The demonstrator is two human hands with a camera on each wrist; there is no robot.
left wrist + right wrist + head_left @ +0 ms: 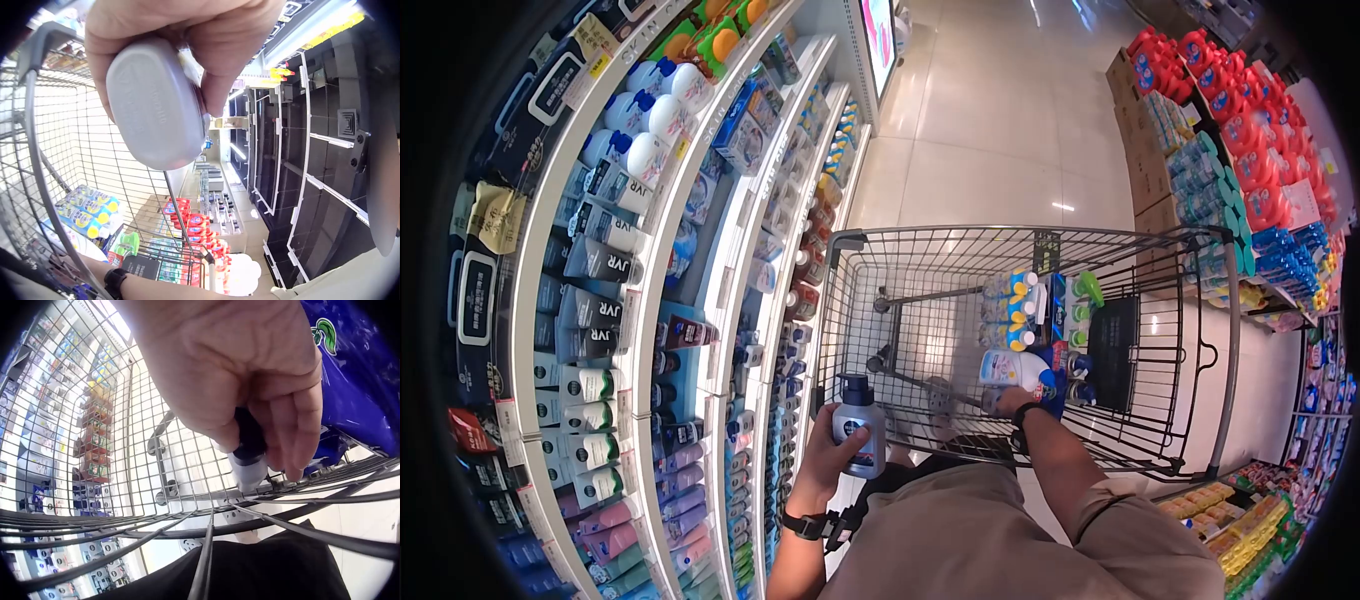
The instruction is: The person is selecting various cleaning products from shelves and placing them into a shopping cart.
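Left hand [825,458] grips a grey pump bottle [859,428]; right hand [1003,402] clasps a white bottle [1010,368] inside the wire cart [960,232].

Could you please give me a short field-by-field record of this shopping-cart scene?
Place: shop aisle with a shiny tiled floor
Left hand: holds a grey pump bottle upright at the cart's near edge
Right hand: inside the wire cart, fingers curled round a white bottle
In cart: pack of yellow-capped bottles; green-capped bottles
Left shelves: toiletry tubes and bottles
Right display: red detergent jugs
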